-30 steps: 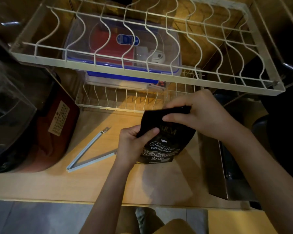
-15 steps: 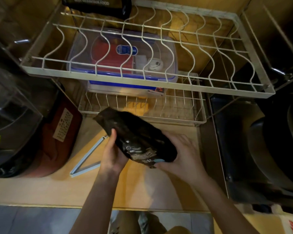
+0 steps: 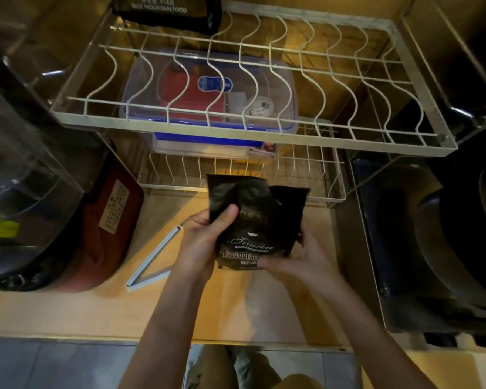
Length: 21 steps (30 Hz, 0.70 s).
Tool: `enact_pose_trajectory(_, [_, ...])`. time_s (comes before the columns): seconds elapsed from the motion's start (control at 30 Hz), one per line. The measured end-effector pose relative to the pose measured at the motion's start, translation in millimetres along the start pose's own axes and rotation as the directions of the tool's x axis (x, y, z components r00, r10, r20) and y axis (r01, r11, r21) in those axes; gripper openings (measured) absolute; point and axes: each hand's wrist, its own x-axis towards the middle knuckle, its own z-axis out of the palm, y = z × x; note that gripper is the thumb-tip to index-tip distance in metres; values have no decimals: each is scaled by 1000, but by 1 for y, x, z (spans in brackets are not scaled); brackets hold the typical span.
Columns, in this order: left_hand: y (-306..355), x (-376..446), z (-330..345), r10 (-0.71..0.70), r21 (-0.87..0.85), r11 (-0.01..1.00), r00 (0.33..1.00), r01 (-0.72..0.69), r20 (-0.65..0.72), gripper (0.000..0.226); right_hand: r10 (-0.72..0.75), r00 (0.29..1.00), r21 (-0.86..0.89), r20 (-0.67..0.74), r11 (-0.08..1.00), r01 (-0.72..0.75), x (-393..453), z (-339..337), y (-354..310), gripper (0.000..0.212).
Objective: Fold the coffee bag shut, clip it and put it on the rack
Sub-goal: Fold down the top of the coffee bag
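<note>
A black coffee bag (image 3: 257,217) with white lettering stands upright above the wooden counter, its crumpled top unfolded. My left hand (image 3: 201,245) grips its left side with the thumb across the front. My right hand (image 3: 300,259) cups the lower right corner from below. A light blue bag clip (image 3: 155,262), spread into a V, lies on the counter just left of my left wrist. The white wire rack (image 3: 253,136) spans the scene above the bag, with a smaller lower wire tier (image 3: 236,175) right behind the bag.
A second black bag (image 3: 166,9) hangs at the rack's far left corner. Under the rack sits a clear plastic box with a blue lid (image 3: 208,91). A red appliance (image 3: 107,220) stands left, a dark pan in a sink (image 3: 446,234) right.
The bag's folded top was let go; the bag tilted over to the left, then came back upright. My right hand moved from the top fold down to the lower right corner.
</note>
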Motion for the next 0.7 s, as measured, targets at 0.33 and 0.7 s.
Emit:
enact_pose_trajectory(0.33, [13, 6, 11, 120, 286, 952, 993, -109, -20, 8, 6, 998, 253, -58, 967, 8, 30, -10, -11, 44])
enact_pose_trajectory(0.7, [13, 13, 13, 54, 260, 965, 996, -33, -75, 18, -16, 988, 195, -152, 980, 46, 36, -7, -11, 11])
